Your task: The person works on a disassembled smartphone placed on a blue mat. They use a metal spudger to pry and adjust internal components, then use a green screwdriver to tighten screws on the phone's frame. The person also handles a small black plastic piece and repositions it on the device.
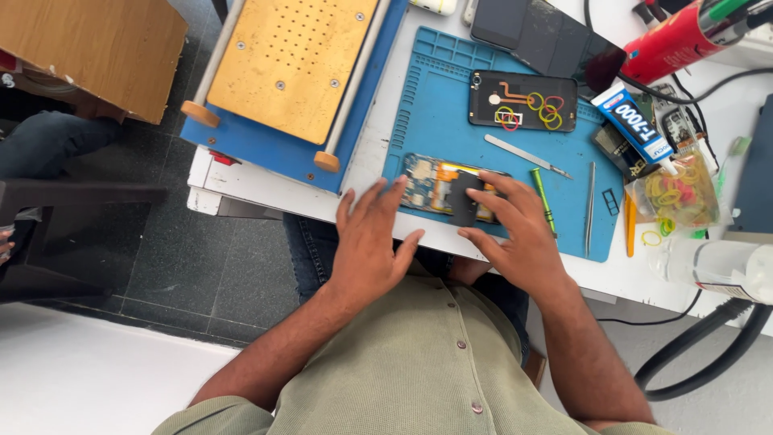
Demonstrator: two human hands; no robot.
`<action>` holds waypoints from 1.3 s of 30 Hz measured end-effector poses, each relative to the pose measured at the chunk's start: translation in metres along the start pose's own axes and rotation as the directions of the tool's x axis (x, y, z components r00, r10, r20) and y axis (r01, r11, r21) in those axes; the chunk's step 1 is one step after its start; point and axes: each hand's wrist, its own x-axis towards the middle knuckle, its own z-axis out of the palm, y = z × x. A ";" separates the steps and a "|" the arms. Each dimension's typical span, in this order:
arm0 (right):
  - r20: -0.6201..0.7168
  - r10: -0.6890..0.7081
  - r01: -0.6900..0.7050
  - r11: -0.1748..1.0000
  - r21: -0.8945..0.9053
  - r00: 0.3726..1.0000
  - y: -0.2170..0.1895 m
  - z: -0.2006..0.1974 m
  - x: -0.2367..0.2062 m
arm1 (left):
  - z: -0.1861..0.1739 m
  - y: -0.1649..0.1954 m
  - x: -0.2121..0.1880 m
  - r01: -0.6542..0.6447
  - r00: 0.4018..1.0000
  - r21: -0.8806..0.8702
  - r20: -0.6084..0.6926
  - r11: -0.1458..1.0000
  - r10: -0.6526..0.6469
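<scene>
Fingers of both hands, spread, rest on the opened phone (439,187) on the blue mat (439,113).

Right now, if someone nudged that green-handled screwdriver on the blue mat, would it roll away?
Probably a little. The green screwdriver looks round and slim, so it may roll sideways. The blue mat looks rubbery, which should slow it. It seems stiff and light, and the right hand lies beside it, blocking one side.
</scene>
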 end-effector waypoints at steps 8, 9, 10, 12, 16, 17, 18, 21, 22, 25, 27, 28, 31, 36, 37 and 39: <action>0.150 -0.107 0.115 0.992 -0.047 0.983 -0.012 0.017 0.038 | -0.008 -0.009 0.003 -0.021 1.000 0.011 0.024 1.000 0.020; 0.160 -0.110 0.121 0.991 -0.062 0.981 -0.012 0.018 0.041 | -0.010 -0.011 0.004 -0.038 0.999 0.037 0.029 0.999 0.037; 0.171 -0.111 0.126 0.989 -0.077 0.979 -0.012 0.019 0.043 | -0.012 -0.014 0.004 -0.054 0.998 0.063 0.035 0.997 0.052; 0.189 -0.111 0.131 0.987 -0.098 0.976 -0.013 0.021 0.046 | -0.016 -0.019 0.006 -0.064 0.998 0.050 0.025 0.997 0.063; 0.206 -0.109 0.135 0.984 -0.115 0.972 -0.014 0.025 0.050 | -0.022 -0.024 0.009 -0.112 0.993 0.082 0.055 0.990 0.107; 0.207 -0.110 0.137 0.984 -0.117 0.972 -0.014 0.026 0.051 | -0.023 -0.025 0.009 -0.125 0.991 0.092 0.065 0.988 0.120; 0.203 -0.116 0.143 0.982 -0.125 0.972 -0.014 0.027 0.051 | -0.023 -0.026 0.010 -0.141 0.988 0.102 0.075 0.985 0.133; 0.194 -0.129 0.158 0.978 -0.139 0.972 -0.013 0.029 0.052 | -0.024 -0.028 0.015 -0.169 0.982 0.126 0.104 0.977 0.157; 0.194 -0.130 0.159 0.978 -0.137 0.972 -0.012 0.030 0.051 | -0.024 -0.029 0.015 -0.174 0.981 0.134 0.115 0.976 0.159; 0.167 -0.159 0.183 0.973 -0.141 0.973 -0.010 0.033 0.049 | -0.023 -0.031 0.017 -0.163 0.980 0.124 0.135 0.979 0.146; 0.148 -0.173 0.196 0.969 -0.152 0.974 -0.007 0.035 0.048 | -0.022 -0.031 0.018 -0.160 0.981 0.134 0.134 0.978 0.142; 0.142 -0.177 0.199 0.967 -0.160 0.974 -0.005 0.037 0.048 | -0.021 -0.030 0.019 -0.158 0.981 0.139 0.133 0.978 0.140; 0.143 -0.190 0.214 0.960 -0.181 0.971 -0.001 0.038 0.047 | -0.019 -0.030 0.020 -0.158 0.983 0.142 0.116 0.977 0.142; 0.157 -0.201 0.234 0.944 -0.234 0.967 0.002 0.034 0.047 | -0.019 -0.025 0.020 -0.110 0.992 0.088 0.072 0.990 0.104; 0.158 -0.203 0.236 0.942 -0.239 0.967 0.001 0.034 0.047 | -0.019 -0.025 0.021 -0.103 0.993 0.083 0.065 0.991 0.098; 0.158 -0.203 0.239 0.934 -0.264 0.966 0.000 0.034 0.045 | -0.017 -0.024 0.021 -0.093 0.994 0.090 0.061 0.992 0.087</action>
